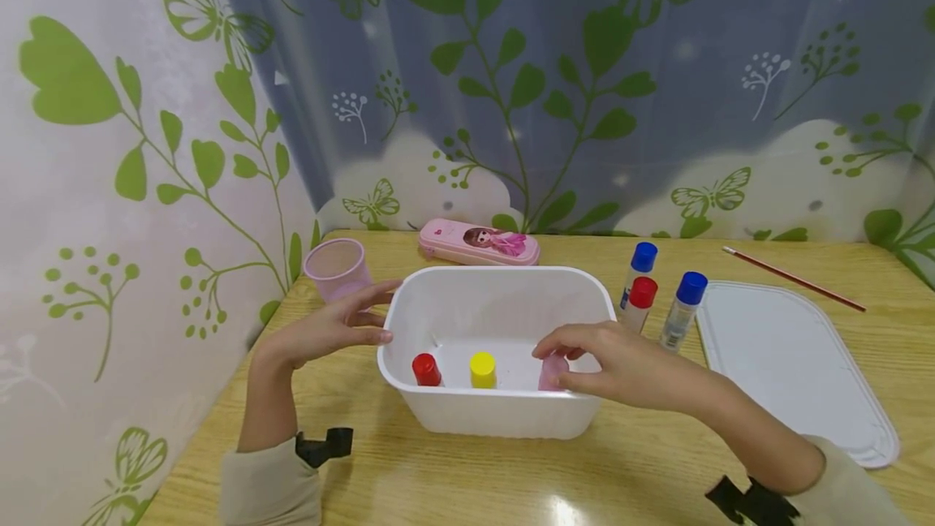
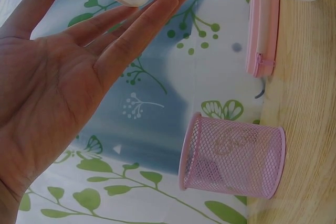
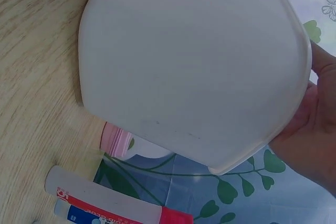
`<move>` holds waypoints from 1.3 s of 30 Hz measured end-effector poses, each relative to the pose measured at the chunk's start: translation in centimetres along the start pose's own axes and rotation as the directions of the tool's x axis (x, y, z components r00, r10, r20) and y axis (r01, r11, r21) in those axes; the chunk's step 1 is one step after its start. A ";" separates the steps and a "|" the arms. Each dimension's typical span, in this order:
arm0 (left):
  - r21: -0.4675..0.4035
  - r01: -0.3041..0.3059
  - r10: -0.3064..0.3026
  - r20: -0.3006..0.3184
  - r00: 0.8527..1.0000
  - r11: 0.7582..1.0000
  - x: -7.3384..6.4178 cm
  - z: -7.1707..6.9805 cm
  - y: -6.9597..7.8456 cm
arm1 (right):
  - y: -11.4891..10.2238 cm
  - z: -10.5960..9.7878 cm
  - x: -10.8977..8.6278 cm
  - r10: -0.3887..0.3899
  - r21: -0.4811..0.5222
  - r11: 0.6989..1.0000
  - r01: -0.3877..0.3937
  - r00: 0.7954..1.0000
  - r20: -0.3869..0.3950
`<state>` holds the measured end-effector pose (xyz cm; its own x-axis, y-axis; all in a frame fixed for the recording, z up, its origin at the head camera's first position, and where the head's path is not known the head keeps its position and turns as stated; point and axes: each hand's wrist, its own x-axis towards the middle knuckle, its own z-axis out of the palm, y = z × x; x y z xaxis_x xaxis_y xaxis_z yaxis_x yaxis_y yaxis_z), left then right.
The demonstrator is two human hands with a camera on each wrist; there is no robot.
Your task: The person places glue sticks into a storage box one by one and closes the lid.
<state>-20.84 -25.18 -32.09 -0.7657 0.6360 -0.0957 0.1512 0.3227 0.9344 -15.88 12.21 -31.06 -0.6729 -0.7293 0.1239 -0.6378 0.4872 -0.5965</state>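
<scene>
So far three glue sticks stand in the white bin (image 1: 497,420): red (image 1: 426,369), yellow (image 1: 483,369), and a pink one (image 1: 553,372) pinched by the right hand (image 1: 621,364). Flat and spread, the left hand (image 1: 329,329) touches the bin's side. Three sticks (image 1: 661,299) wait beyond it.
</scene>
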 end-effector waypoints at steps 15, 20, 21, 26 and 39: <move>-0.005 -0.013 0.013 0.000 1.000 1.000 -0.1 0.0 0.0 | 0.7 -4.8 -2.0 0.060 -0.080 0.990 -0.113 0.870 -0.489; -0.003 -0.016 0.016 0.002 1.000 1.000 -0.1 -0.1 0.0 | 2.8 -4.8 -2.5 0.222 -0.030 0.957 -0.288 0.797 -0.562; -0.001 -0.016 0.016 0.001 1.000 1.000 -0.1 -0.1 0.0 | 3.4 -4.7 -2.6 0.235 -0.036 0.951 -0.308 0.791 -0.565; 0.007 -0.021 0.021 0.003 1.000 1.000 0.0 -0.1 0.0 | 5.5 -3.7 -3.1 0.282 -0.057 0.927 -0.370 0.790 -0.544; 0.012 -0.026 0.026 0.002 1.000 1.000 0.0 0.0 -0.1 | 7.8 -2.4 -3.1 0.347 -0.003 0.916 -0.400 0.799 -0.492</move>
<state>-20.88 -25.18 -32.17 -0.7602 0.6457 -0.0720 0.1789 0.3146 0.9322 -19.70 19.41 -34.25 -0.9429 -0.1770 0.2822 -0.3165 0.7400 -0.5935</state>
